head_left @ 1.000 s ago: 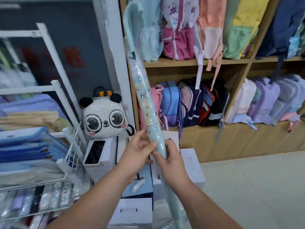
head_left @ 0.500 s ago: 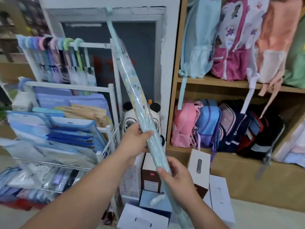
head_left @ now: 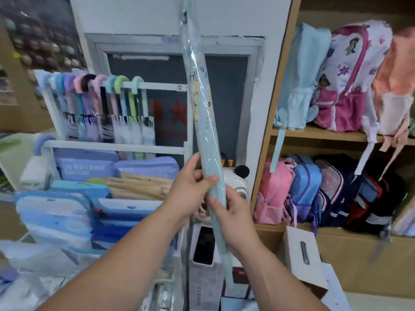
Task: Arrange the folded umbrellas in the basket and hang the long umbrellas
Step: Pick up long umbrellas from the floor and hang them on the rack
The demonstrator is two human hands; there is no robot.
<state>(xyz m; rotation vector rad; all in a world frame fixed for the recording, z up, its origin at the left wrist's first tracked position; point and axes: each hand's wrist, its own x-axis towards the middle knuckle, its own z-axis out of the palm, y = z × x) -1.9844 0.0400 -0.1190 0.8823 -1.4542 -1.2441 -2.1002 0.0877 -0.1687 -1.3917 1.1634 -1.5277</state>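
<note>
Left hand (head_left: 190, 189) and right hand (head_left: 233, 218) both curl round the lower shaft of the long umbrella (head_left: 202, 104), near-upright before the right end of the rack rail (head_left: 166, 86); best lift it until its handle, out of view above, clears that bare stretch, then hook on.

Both bare forearms stretched out front, left hand (head_left: 190, 191) wrapped round the long umbrella (head_left: 203, 113) just above the right hand (head_left: 234, 218), which grips it too, thumbs across the front.

glossy plastic-wrapped umbrella (head_left: 203, 122), seemingly wooden shelf (head_left: 314, 133)
</note>
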